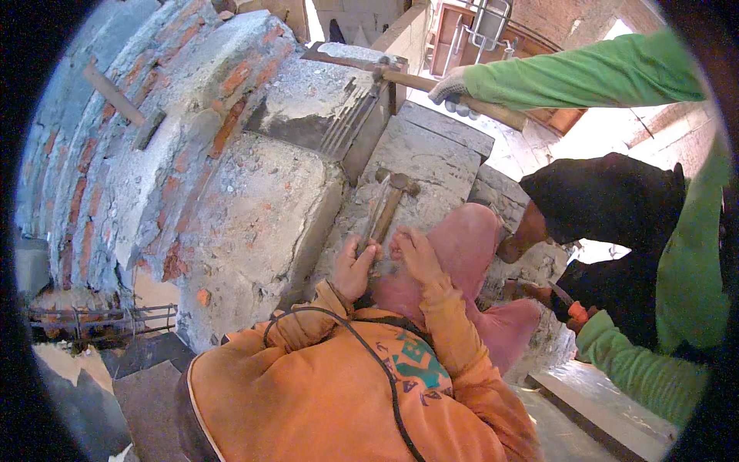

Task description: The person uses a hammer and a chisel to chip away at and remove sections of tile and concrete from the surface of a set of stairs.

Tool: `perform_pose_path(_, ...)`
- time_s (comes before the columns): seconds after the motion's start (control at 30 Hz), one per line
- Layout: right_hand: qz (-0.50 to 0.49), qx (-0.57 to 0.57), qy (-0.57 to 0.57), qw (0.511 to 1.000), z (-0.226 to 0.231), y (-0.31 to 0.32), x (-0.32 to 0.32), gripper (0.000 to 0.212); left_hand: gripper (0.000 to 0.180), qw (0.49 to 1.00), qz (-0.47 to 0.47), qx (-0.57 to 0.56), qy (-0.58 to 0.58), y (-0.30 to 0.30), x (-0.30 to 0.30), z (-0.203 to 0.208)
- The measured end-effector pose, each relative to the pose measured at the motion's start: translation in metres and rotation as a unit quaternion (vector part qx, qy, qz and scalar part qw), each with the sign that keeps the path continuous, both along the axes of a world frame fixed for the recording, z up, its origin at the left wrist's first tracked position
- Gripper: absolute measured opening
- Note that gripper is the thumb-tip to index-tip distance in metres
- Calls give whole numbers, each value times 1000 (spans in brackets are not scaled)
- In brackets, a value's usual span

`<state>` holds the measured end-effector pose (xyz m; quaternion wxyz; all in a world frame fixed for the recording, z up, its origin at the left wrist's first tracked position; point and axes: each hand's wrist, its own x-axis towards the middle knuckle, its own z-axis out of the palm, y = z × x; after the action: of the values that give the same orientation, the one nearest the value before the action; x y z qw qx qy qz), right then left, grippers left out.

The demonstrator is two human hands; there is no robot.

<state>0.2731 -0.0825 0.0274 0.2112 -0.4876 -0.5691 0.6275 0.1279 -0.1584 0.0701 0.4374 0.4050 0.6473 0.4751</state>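
At mid-frame, my left hand [352,271] clasps a metal bar [376,209] beside a hammer [391,205] that a stray nudge could send sliding, though whether my right hand [416,256] grips anything I cannot tell.

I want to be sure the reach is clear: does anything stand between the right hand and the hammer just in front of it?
Nothing visible stands between the right hand and the exposed part of the hammer. The left hand is at the handle's lower end, so it may be in the way there.
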Motion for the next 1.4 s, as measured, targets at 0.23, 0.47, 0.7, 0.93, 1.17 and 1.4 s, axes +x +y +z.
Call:
perform_pose_path(0.23,77,61,-267,959,-37,41,-65,55,26,987,21,-1,161,-21,-14,-53)
perform_pose_path(0.47,5,86,-347,934,-111,49,-84,55,30,995,32,-13,93,-36,-8,-107)
perform_pose_path(0.7,69,109,-322,938,-196,79,-91,34,28,984,-24,18,173,-44,-18,-109)
perform_pose_path(0.93,-47,-41,21,998,-237,123,-46,33,32,949,-7,227,220,-24,8,-100)
perform_pose_path(1.17,-27,116,-157,980,-129,81,-35,26,22,980,-10,162,117,-45,-6,-59)
perform_pose_path(1.4,-58,63,-65,994,-32,30,-22,16,25,999,11,34,13,-51,-14,-79)
